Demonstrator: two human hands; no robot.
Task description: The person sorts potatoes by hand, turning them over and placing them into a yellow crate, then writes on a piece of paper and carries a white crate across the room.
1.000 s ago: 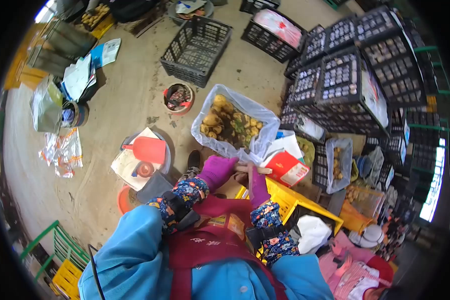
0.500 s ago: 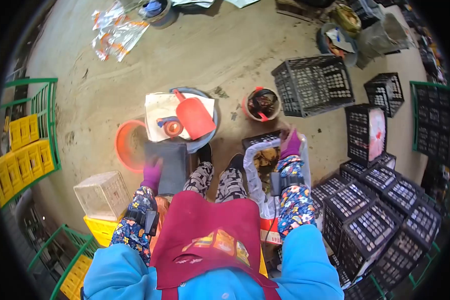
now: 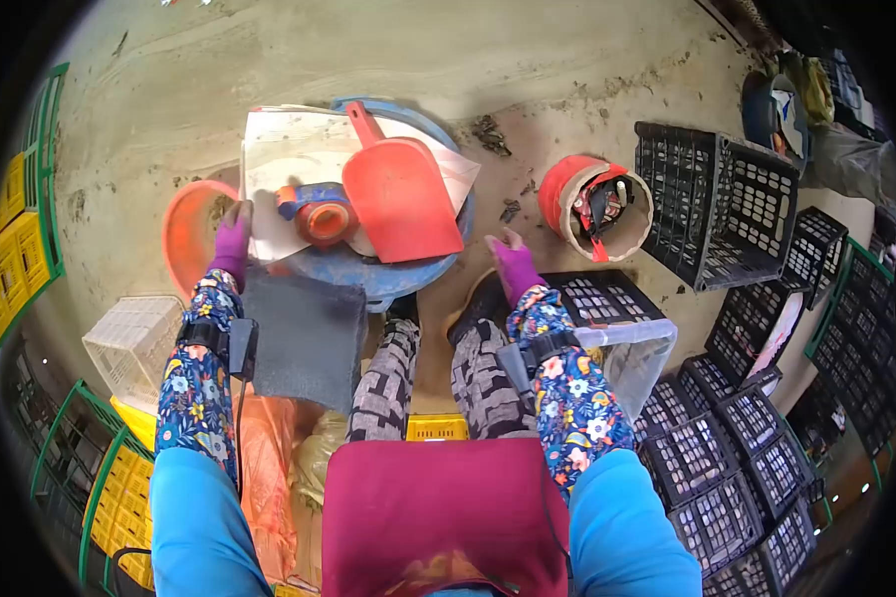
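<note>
My left hand (image 3: 233, 241), in a purple glove, is at the left edge of a pale board (image 3: 289, 149), its fingers partly hidden. The board lies over a blue tub (image 3: 398, 281) and carries a red dustpan (image 3: 400, 189) and an orange and blue tape roll (image 3: 319, 214). Beside my left hand is an orange bucket (image 3: 184, 234); below it lies a dark grey mat (image 3: 309, 333). My right hand (image 3: 513, 261) is open and empty, fingers spread, right of the tub and near a red-rimmed bucket (image 3: 627, 214) holding dark items.
A black crate (image 3: 717, 204) lies behind the red-rimmed bucket. Stacked black crates (image 3: 727, 468) stand at the right. A clear bin (image 3: 632, 363) is beside my right forearm. At the left are a white crate (image 3: 134, 348), yellow crates (image 3: 25, 259) and an orange bag (image 3: 267, 478).
The view has shifted closer to the tub. My left hand has moved from the grey mat to the board's edge. My right hand has left the lined bin and moved toward the tub.
</note>
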